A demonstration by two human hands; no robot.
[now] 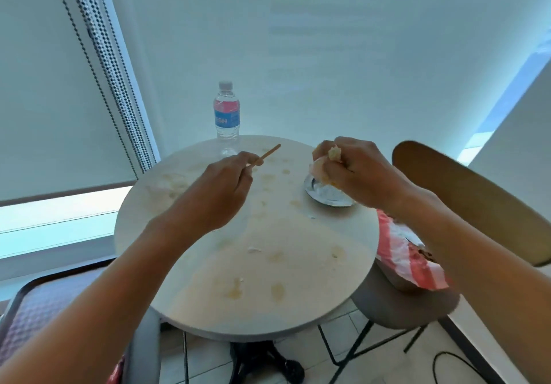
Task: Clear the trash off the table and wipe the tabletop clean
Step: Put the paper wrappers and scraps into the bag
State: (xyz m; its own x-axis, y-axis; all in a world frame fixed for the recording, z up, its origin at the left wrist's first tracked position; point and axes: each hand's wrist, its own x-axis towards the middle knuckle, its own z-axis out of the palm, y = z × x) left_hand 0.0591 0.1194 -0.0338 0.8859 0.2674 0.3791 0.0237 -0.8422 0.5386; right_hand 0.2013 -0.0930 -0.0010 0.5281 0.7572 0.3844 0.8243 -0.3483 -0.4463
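Round table (pixel 343 303) smeared with stains, crumbs from 6 o'clock to centre. Left hand (pixel 220 192) pinches thin wooden stick (pixel 268 154), light, stiff. Right hand (pixel 354 169) at 2 o'clock clenches crumpled wrapper (pixel 320 164) above foil dish (pixel 325 195): soft, crushable, probably greasy. Water bottle (pixel 226 112) upright at 12 o'clock.

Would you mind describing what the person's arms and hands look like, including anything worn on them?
Both forearms are bare up to the frame edge, with no sleeves in view. The left hand and right hand wear no gloves, and no watch, ring or bracelet is visible on either.
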